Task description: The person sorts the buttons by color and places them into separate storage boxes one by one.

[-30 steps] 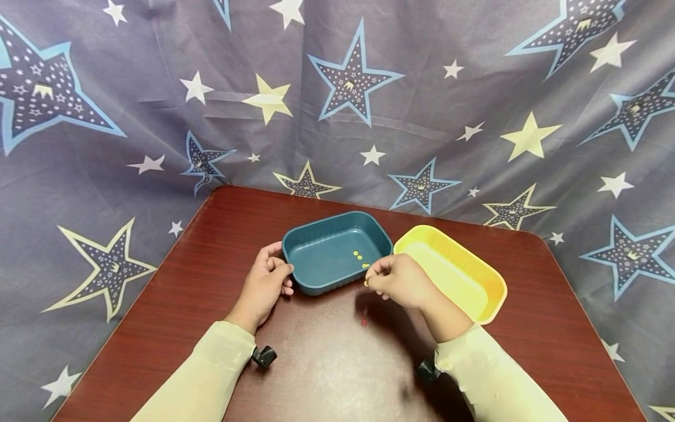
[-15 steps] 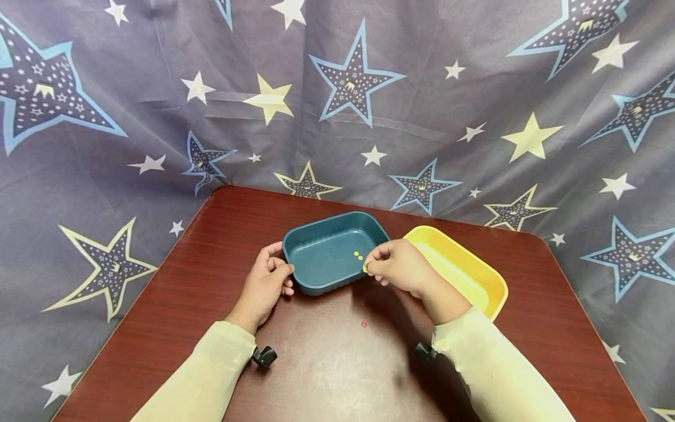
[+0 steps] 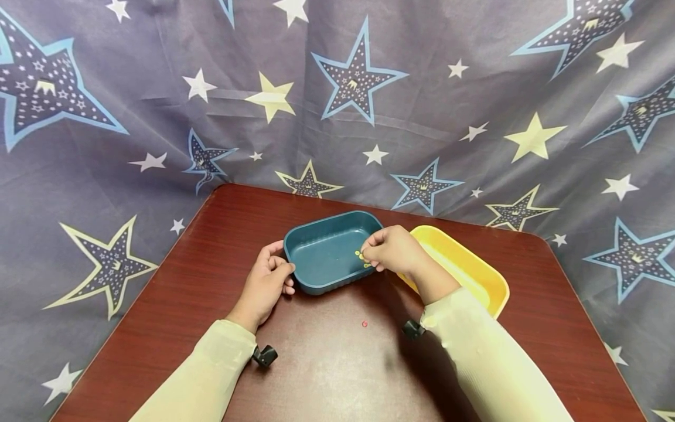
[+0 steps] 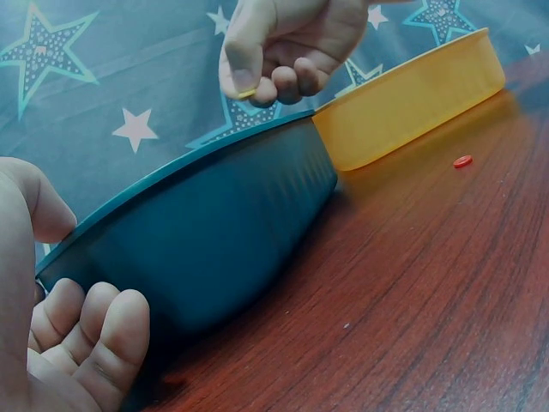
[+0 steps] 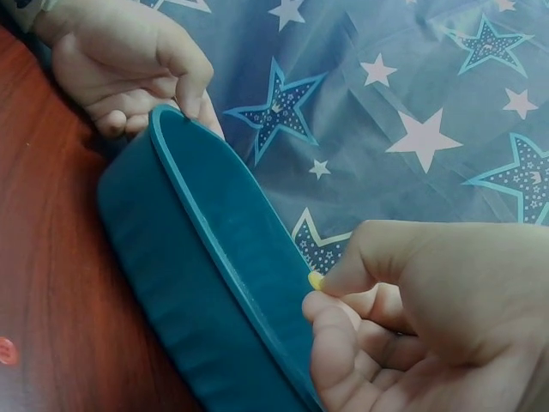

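A dark teal plastic tray (image 3: 327,286) stands on the table, its left end gripped by my left hand (image 3: 262,287), thumb at the rim and fingers below. Over the tray's right end, my right hand (image 3: 396,255) pinches a small yellow button (image 5: 316,281) between thumb and fingertips. In the left wrist view that button sits above the tray's rim. A few other yellow buttons (image 3: 366,265) lie on the tray floor, partly hidden by the right hand in the head view. One small red button (image 3: 364,323) lies on the table in front of the tray.
A yellow tray (image 3: 477,264) stands right of the teal one, partly covered by my right hand and forearm. The reddish-brown table (image 3: 316,363) ends at a star-printed cloth (image 3: 337,135) hanging behind and at the sides.
My right hand has moved up and left, from in front of the teal tray's right corner to over its inside, carrying the yellow button. The left hand has stayed put on the tray.
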A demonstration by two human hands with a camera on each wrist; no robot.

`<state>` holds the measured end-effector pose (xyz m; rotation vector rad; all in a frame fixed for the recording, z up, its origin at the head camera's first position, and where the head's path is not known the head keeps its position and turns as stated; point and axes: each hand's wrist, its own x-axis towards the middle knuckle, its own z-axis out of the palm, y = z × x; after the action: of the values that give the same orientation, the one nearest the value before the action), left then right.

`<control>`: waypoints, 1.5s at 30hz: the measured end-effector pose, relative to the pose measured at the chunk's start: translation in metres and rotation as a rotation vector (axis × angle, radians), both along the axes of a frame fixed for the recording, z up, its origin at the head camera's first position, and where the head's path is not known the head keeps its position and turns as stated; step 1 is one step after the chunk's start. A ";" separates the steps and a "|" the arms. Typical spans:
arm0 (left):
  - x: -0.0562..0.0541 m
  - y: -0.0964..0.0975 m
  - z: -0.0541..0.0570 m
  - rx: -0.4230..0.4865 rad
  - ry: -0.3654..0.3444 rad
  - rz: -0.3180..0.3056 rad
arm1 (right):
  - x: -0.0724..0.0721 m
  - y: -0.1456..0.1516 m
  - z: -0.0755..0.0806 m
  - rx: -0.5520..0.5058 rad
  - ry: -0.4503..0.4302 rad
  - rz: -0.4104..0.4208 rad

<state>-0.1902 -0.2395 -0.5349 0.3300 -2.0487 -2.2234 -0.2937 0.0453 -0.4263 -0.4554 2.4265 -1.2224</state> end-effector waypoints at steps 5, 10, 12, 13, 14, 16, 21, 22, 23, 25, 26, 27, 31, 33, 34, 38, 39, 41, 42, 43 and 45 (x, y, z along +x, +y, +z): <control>0.000 0.000 0.000 0.000 0.000 0.002 | -0.009 -0.005 -0.001 0.020 -0.021 0.004; 0.000 0.000 0.001 -0.001 0.002 0.000 | -0.016 -0.008 -0.003 0.044 -0.040 -0.014; 0.000 0.000 0.001 -0.002 0.002 -0.001 | -0.018 -0.009 -0.003 0.049 -0.044 -0.014; 0.000 0.000 0.001 -0.002 0.002 -0.001 | -0.018 -0.009 -0.003 0.049 -0.048 -0.015; 0.000 0.000 0.001 -0.002 0.002 0.000 | -0.018 -0.009 -0.003 0.050 -0.051 -0.014; 0.000 0.000 0.001 -0.002 0.001 0.001 | -0.019 -0.010 -0.002 0.050 -0.055 -0.009; 0.001 0.000 0.001 -0.007 0.000 0.006 | -0.018 -0.010 -0.004 0.050 -0.040 -0.003; 0.001 0.000 0.001 -0.007 0.000 0.007 | -0.017 -0.010 -0.004 0.050 -0.034 -0.003; 0.001 0.000 0.001 -0.008 0.000 0.007 | -0.016 -0.009 -0.004 0.052 -0.028 -0.001; 0.001 -0.001 0.001 -0.007 -0.001 0.008 | -0.013 -0.007 -0.003 0.055 -0.021 0.000; 0.001 -0.001 0.001 -0.007 -0.003 0.007 | -0.010 -0.005 -0.002 0.059 -0.020 0.002; 0.001 -0.001 0.001 -0.006 -0.004 0.006 | -0.007 -0.003 -0.001 0.061 -0.020 0.009; 0.000 0.000 0.002 -0.001 -0.004 -0.001 | 0.006 0.009 -0.001 0.056 -0.008 0.046; 0.000 0.000 0.002 0.001 -0.001 -0.004 | 0.011 0.015 -0.002 0.045 -0.008 0.066; 0.000 0.000 0.002 0.003 0.000 -0.003 | 0.013 0.017 -0.003 0.042 -0.004 0.074; -0.001 0.000 0.002 0.003 0.004 -0.001 | 0.024 0.026 -0.004 0.050 0.016 0.096; -0.001 0.000 0.002 0.003 0.003 0.000 | 0.026 0.028 -0.004 0.058 0.025 0.102; -0.001 0.000 0.002 0.002 0.002 -0.001 | 0.032 0.031 -0.006 0.068 0.040 0.113; 0.000 -0.001 0.002 0.002 0.001 -0.001 | 0.035 0.033 -0.007 0.071 0.044 0.118; 0.000 -0.001 0.002 0.001 0.000 -0.002 | 0.037 0.035 -0.009 0.073 0.047 0.126; 0.000 -0.001 0.002 0.001 0.001 -0.003 | 0.043 0.037 -0.014 0.082 0.058 0.144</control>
<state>-0.1901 -0.2406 -0.5334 0.3265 -2.0487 -2.2266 -0.2512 0.0825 -0.4400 -0.6372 2.4340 -1.0593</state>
